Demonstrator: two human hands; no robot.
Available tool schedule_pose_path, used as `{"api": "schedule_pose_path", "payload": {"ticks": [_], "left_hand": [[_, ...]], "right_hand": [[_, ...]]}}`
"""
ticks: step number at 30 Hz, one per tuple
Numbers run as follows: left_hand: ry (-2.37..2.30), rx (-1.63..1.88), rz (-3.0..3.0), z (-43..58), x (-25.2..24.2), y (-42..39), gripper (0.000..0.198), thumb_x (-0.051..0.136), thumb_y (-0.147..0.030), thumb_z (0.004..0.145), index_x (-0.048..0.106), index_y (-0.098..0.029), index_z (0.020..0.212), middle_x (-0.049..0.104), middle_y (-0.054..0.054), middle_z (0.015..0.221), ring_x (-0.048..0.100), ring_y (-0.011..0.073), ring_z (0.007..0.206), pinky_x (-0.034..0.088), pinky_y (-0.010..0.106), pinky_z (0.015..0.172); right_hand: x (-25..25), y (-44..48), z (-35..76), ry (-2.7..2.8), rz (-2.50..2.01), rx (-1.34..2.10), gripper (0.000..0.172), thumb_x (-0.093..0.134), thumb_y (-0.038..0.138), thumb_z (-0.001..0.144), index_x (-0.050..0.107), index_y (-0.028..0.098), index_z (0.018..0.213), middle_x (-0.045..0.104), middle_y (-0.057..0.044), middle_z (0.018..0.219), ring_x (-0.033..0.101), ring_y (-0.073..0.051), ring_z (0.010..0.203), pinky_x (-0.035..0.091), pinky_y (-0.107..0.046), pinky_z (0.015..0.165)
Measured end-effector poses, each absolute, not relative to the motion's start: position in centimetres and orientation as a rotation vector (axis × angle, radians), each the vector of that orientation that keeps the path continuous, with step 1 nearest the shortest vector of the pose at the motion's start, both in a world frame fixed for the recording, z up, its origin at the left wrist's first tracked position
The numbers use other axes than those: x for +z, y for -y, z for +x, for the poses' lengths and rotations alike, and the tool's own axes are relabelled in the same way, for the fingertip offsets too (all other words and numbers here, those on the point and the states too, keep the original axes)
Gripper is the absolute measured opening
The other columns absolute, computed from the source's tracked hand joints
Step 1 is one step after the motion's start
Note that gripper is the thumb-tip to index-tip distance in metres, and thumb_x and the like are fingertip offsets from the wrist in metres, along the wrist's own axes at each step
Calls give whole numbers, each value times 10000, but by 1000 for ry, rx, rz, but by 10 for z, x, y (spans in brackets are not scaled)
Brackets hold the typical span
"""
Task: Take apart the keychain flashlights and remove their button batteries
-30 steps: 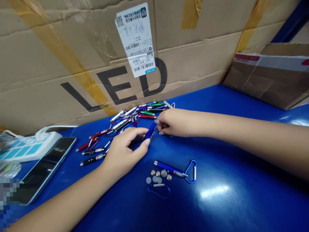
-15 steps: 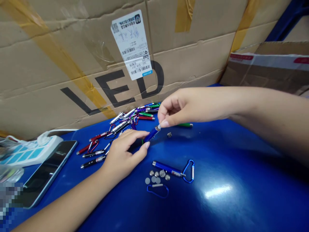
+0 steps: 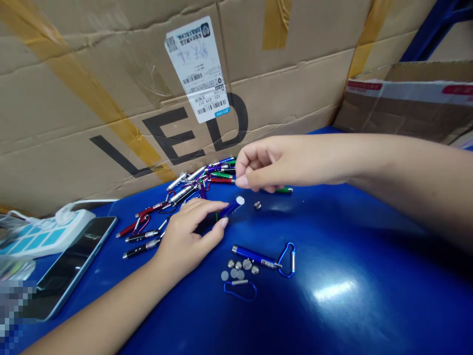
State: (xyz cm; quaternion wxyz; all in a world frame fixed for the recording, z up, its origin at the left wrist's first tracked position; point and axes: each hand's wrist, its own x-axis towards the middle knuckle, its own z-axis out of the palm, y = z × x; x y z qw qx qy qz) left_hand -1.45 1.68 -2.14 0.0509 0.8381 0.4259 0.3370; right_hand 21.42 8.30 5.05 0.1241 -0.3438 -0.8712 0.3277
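While the left hand (image 3: 188,231) gripped a blue keychain flashlight (image 3: 229,207) mid-frame, the right hand (image 3: 258,165) hovered just above, fingertips pinched narrow.

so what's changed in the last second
The right hand rose off the table and let go of the blue tube; a small cap it had covered shows beside it. The left hand still holds the tube; pile and batteries unmoved.

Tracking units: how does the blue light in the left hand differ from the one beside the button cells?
The held light is pinched by the left hand; the lying light rests flat, untouched. The lying light carries a carabiner; the held light shows none. Both are blue.
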Motion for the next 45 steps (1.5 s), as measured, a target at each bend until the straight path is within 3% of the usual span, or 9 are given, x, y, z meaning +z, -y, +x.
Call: {"api": "schedule_pose_path", "payload": {"ticks": [3,7,14,22,29,45], "left_hand": [[-1313,1025,2543,-15,-22,-16,175,607,-234,846,677,-203,1004,732,41,902,678,179,820,552,316,757],[-1351,1012,2526,-16,-22,-16,175,606,-252,847,676,-215,1003,731,35,895,680,181,813,562,326,747],[-1356,1016,2535,-15,-23,-17,177,603,-254,850,674,-203,1004,730,36,893,680,175,822,563,317,750],[-1358,1023,2525,-17,-24,-17,174,608,-238,848,674,-181,999,718,29,873,664,148,784,543,280,743],[-1420,1024,2439,-17,-24,-17,174,603,-254,847,676,-184,988,725,29,883,666,152,784,544,288,744],[-1391,1067,2518,-18,-24,-17,181,598,-230,864,680,-172,1015,729,37,885,672,155,784,552,268,723]], "right_hand": [[52,-86,221,2690,-1022,705,215,561,431,869,655,240,898,674,17,764,575,-110,606,376,-246,529],[39,-86,221,2958,-1029,451,105,657,272,794,698,239,884,679,11,787,582,-132,642,368,-258,556],[17,-89,212,3050,-916,505,164,570,118,816,709,161,891,699,-31,858,592,-141,742,408,-265,673],[33,-86,211,2656,-886,520,153,603,225,832,699,155,929,688,-23,863,580,-129,724,414,-259,664],[30,-81,207,2342,-725,823,152,610,228,832,665,145,948,646,16,789,553,-84,671,419,-223,617],[37,-81,209,2451,-633,562,117,613,176,837,729,164,825,706,7,763,636,-119,700,441,-257,681]]}}
